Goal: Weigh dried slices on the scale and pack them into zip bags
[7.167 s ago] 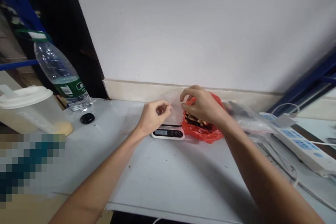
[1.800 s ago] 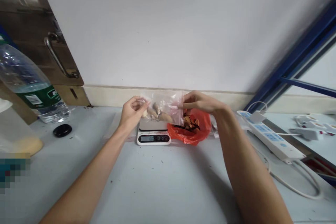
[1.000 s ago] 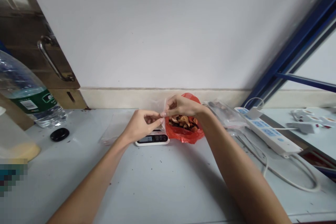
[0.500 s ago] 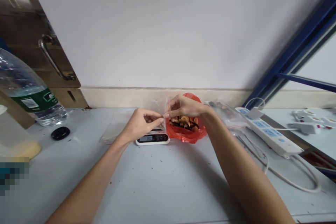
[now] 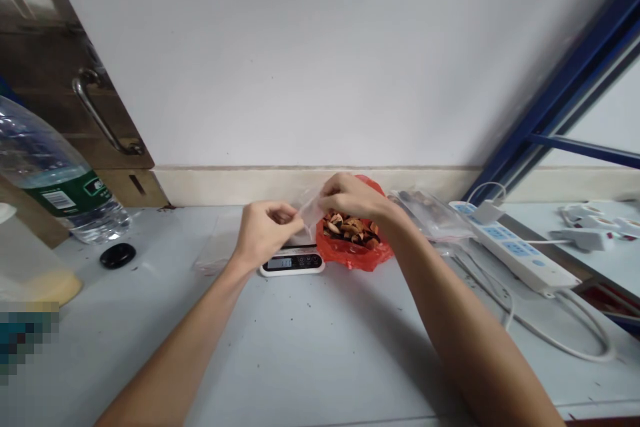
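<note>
Between my hands, above the digital scale [image 5: 293, 263], is a clear plastic bag [image 5: 312, 213]. My left hand [image 5: 265, 230] pinches the bag's left side, thumb and fingers closed. My right hand [image 5: 353, 197] grips its upper right side with bent fingers. What lies in the bag is hidden from me. The scale's display is lit, but its digits are too blurred to read. Touching the scale's right side is a red plastic bag [image 5: 356, 260], spread wide, with brown dried slices [image 5: 353, 230] inside.
Flat clear bags [image 5: 213, 253] lie left of the scale. A filled clear bag [image 5: 435, 213] and a white power strip [image 5: 515, 250] with cables sit on the right. At left stand a large water bottle [image 5: 70, 180] and a black lid [image 5: 117, 255].
My hands have moved apart, and the clear bag now stretches between them. My right hand has risen slightly; more of the dried slices shows. The scale's display reading differs.
</note>
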`<state>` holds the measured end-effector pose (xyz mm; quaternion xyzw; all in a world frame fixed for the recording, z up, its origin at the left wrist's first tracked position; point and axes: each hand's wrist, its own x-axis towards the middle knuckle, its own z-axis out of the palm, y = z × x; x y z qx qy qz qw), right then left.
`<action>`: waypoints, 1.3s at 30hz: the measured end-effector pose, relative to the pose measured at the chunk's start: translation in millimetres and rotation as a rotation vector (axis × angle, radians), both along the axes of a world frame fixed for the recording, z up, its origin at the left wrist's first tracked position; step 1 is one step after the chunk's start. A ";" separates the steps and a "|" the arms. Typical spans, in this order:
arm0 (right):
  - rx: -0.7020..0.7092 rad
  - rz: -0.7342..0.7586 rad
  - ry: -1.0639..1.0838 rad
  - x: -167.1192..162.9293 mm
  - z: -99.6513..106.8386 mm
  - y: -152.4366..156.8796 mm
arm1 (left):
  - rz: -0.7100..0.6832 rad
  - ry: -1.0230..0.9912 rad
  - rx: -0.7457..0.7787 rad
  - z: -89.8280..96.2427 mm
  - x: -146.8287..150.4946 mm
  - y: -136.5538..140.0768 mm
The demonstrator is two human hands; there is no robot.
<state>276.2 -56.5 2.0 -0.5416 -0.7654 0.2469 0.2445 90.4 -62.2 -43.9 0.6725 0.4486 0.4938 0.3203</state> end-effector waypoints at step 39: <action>-0.105 -0.026 -0.204 124.3 35.5 -34.1 | -0.185 -0.044 -0.110 50.1 41.9 50.6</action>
